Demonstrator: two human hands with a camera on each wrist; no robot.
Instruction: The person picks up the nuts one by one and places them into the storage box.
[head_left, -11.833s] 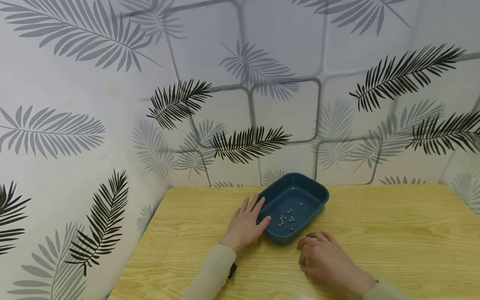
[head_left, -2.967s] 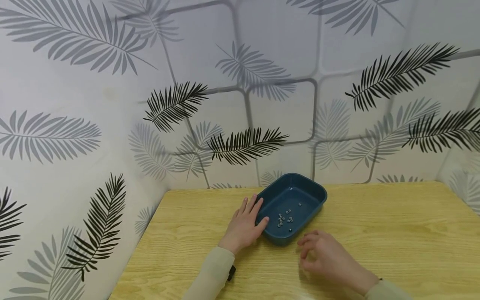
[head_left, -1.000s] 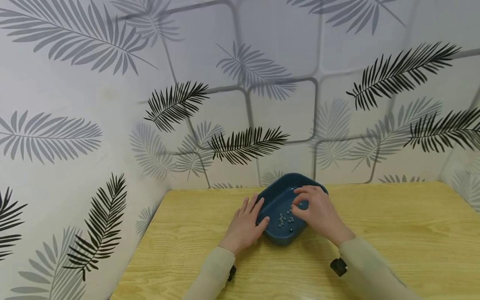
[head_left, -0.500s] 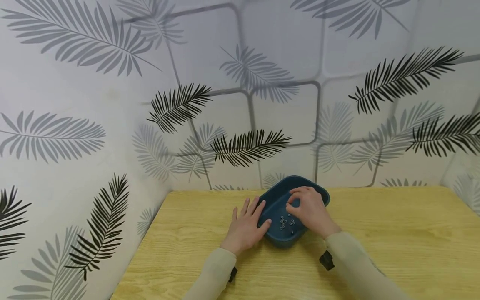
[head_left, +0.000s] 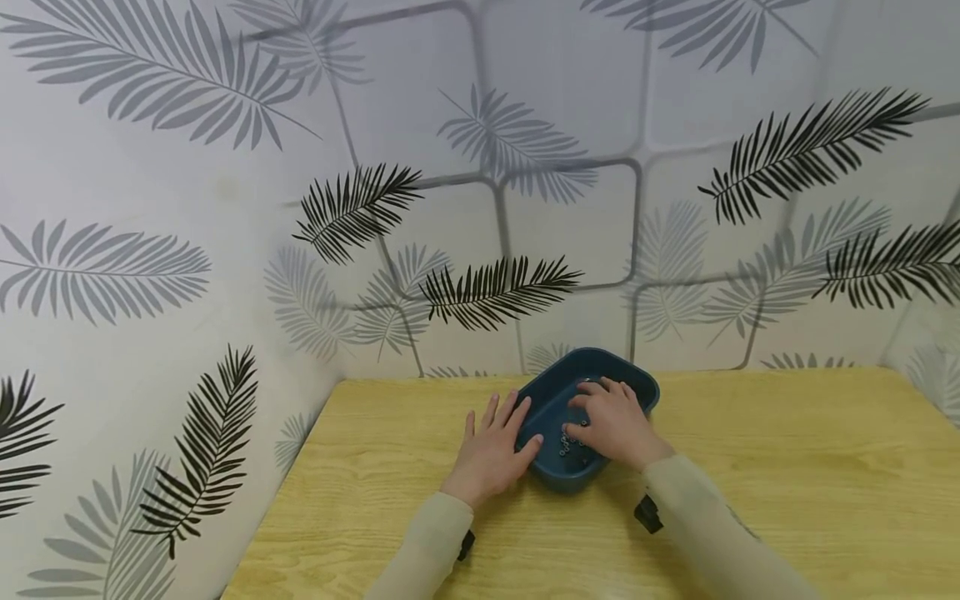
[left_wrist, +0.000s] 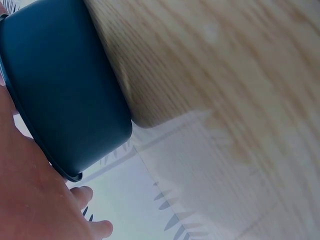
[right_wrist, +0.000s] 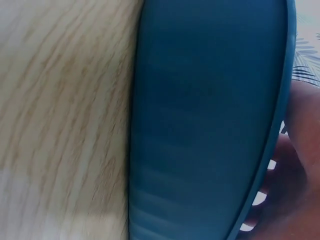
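Observation:
A deep blue rectangular tray [head_left: 543, 408] stands at an angle near the back of the table. Several tiny silvery ring-shaped pieces, like metal nuts [head_left: 564, 450], lie loose on its floor, partly hidden by my right hand. My left hand [head_left: 487, 457] rests with spread, straight fingers against the tray's left rim. Over the tray's right side reaches my right hand [head_left: 618, 427], fingers loosely bent, thumb apart from the index finger; I see nothing between them. Each wrist view shows the tray's outer wall [left_wrist: 65, 85] [right_wrist: 200, 120], with the hand beyond its rim.
The pale wooden table [head_left: 787, 475] extends left, right and in front of the tray. Behind it rises a wall [head_left: 570, 225] with a leaf pattern. A small black device [head_left: 648, 514] sits at my right wrist.
From beside the tray on the table, my right hand has moved up and left over it. Its thumb and index finger, together half a second ago, have parted. My left hand stays put.

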